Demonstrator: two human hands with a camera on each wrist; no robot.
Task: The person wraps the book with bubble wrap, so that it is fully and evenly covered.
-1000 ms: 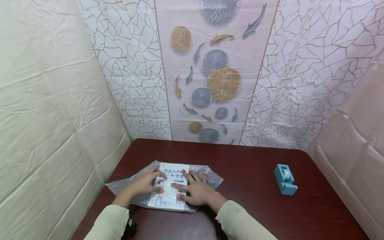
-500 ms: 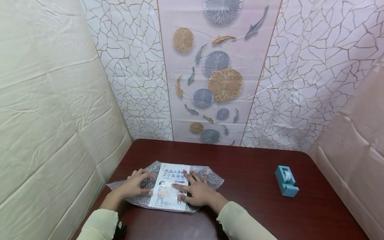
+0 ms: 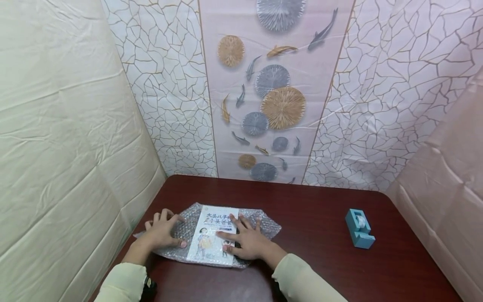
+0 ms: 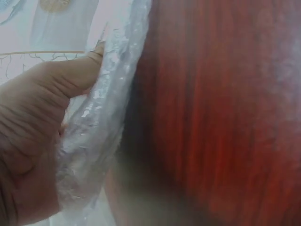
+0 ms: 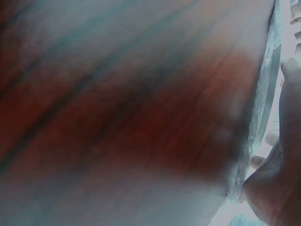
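Note:
A white book with blue characters and cartoon figures on its cover lies within the outline of a sheet of bubble wrap. I cannot tell whether a layer of wrap covers it. My right hand rests on the book's right side, fingers spread. To the left of the book, my left hand touches the bubble wrap with arched, spread fingers, apart from the book. The left wrist view has my left thumb against the crinkled bubble wrap. My right hand is partly cut off in the right wrist view.
A blue tape dispenser with a roll of clear tape stands on the right side of the dark red table. Draped cloth hangs along the left side, and a patterned backdrop hangs behind the table.
My left hand has moved left, off the book's cover and onto the bubble wrap, baring more of the cover. My right hand stays on the book.

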